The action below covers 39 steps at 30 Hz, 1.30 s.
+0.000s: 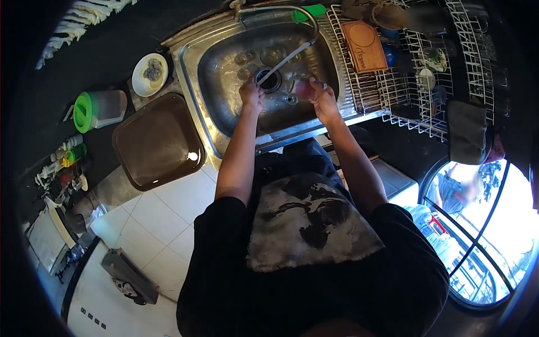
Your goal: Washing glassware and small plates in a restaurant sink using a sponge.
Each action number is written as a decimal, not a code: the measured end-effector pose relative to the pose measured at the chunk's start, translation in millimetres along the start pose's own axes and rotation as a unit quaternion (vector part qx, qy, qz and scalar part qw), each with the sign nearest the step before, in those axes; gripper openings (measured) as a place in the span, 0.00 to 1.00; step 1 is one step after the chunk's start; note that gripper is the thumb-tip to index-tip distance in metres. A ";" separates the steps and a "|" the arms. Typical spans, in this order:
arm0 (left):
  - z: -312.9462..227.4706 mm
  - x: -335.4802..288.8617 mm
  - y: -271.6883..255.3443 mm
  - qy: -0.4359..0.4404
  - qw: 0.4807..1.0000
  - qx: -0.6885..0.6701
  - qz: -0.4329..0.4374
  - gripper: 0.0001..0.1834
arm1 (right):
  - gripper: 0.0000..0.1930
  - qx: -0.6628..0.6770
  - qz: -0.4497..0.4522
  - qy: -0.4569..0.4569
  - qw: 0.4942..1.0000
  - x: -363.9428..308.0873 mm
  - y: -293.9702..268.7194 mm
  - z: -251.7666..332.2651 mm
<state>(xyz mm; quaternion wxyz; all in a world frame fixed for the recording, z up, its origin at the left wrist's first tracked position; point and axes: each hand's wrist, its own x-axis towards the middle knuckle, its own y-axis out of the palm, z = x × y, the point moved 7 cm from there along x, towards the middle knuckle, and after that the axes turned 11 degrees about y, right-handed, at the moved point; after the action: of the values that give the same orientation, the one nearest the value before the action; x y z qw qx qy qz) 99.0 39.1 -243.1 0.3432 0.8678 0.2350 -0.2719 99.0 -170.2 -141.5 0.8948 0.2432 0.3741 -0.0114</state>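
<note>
Over the steel sink point(210, 115), my left hand point(251, 94) is closed beside the drain point(268, 80). From the tip of the curved tap point(315, 28), a pale straight line runs down to this hand; I cannot tell if it is a tube or water. What the left fingers hold is hidden. My right hand point(325, 104) grips a small see-through pinkish cup point(304, 89) at the right of the basin. Several clear glass pieces, one of them a round glass dish point(271, 55), lie on the basin floor behind the drain.
Left of the sink are a brown tray point(160, 143), a white bowl point(150, 75) with dark residue and a green-lidded container point(98, 110). A white wire dish rack point(359, 92) with a wooden board point(365, 46) stands right. Something green point(309, 13) lies behind the tap.
</note>
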 end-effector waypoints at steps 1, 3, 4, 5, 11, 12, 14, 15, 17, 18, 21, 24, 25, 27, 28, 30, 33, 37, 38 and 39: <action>0.1 1.8 -0.9 0.001 1.000 0.002 0.001 0.19 | 0.06 0.004 -0.022 0.000 1.000 -0.6 -0.3 -3.7; 2.1 2.8 -14.1 -0.007 0.999 -0.042 -0.012 0.15 | 0.06 0.010 -0.042 0.007 0.999 -3.6 15.8 -8.7; -1.5 7.1 -21.5 -0.006 0.999 -0.040 -0.017 0.15 | 0.06 0.015 -0.029 0.009 0.999 -2.2 28.7 -9.7; -16.2 13.0 -37.0 0.092 0.991 0.102 -0.008 0.11 | 0.07 0.016 -0.014 0.017 1.000 -4.8 39.4 -14.5; -80.3 -71.7 -1.1 0.327 0.718 0.576 0.216 0.16 | 0.13 -0.016 -0.002 0.022 1.000 9.6 45.5 -16.1; -84.3 -96.2 -0.2 0.356 0.693 0.564 0.275 0.17 | 0.12 -0.018 0.001 0.015 1.000 8.9 46.6 -15.0; -69.6 -131.3 -20.7 0.122 0.801 0.433 0.396 0.20 | 0.12 -0.019 0.004 0.006 1.000 9.9 42.6 -14.7; -64.0 -154.9 -24.1 0.062 0.807 0.390 0.439 0.21 | 0.12 -0.008 0.005 -0.007 1.000 15.0 33.2 -15.6; -57.5 -208.4 -41.4 -0.064 0.781 0.352 0.512 0.29 | 0.12 0.000 0.012 -0.014 1.000 14.5 32.9 -17.1; -53.9 -229.7 -42.8 -0.070 0.696 0.441 0.562 0.33 | 0.11 0.014 0.033 -0.009 0.999 9.5 39.5 -15.1; -51.0 -252.9 -70.7 -0.172 0.780 0.388 0.460 0.35 | 0.11 0.005 0.038 0.000 0.999 -0.3 44.1 -13.8; -37.9 -239.1 -114.9 -0.146 0.746 0.490 0.428 0.37 | 0.10 -0.013 0.017 -0.005 1.000 -2.1 43.6 -18.2; -42.5 -229.7 -130.1 -0.131 0.711 0.560 0.405 0.36 | 0.10 -0.006 0.010 -0.016 1.000 -0.7 44.0 -16.9; -81.8 -205.4 -128.7 -0.050 0.707 0.533 0.463 0.33 | 0.10 -0.032 0.012 0.008 0.999 -5.7 42.5 -15.4; -103.0 -195.2 -118.7 -0.025 0.713 0.582 0.389 0.31 | 0.10 -0.032 0.016 -0.003 0.999 -5.8 42.8 -9.7; -144.9 -196.6 -78.1 0.011 0.742 0.612 0.274 0.26 | 0.09 -0.039 -0.003 -0.021 0.999 -1.8 30.1 -7.3; -90.1 -217.1 -64.9 0.088 0.823 0.403 0.392 0.24 | 0.09 -0.034 0.014 -0.007 0.999 -6.9 47.6 -12.3; -50.5 -225.8 -106.4 -0.018 0.695 0.587 0.415 0.25 | 0.06 -0.024 0.008 -0.008 1.000 -7.2 53.8 -13.7; -66.3 -214.4 -107.1 -0.037 0.578 0.719 0.384 0.24 | 0.06 -0.061 -0.009 -0.024 0.998 4.3 38.3 -12.4; -82.6 -211.1 -117.5 -0.057 0.450 0.828 0.330 0.23 | 0.08 -0.103 -0.018 -0.028 0.994 4.4 36.5 -13.6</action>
<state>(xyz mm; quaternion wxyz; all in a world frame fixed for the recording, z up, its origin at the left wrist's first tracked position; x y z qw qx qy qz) -101.9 128.9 -113.5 -0.4604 0.7370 -0.4254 -0.2530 100.5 -131.3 -137.1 0.9251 0.1424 0.3521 0.0046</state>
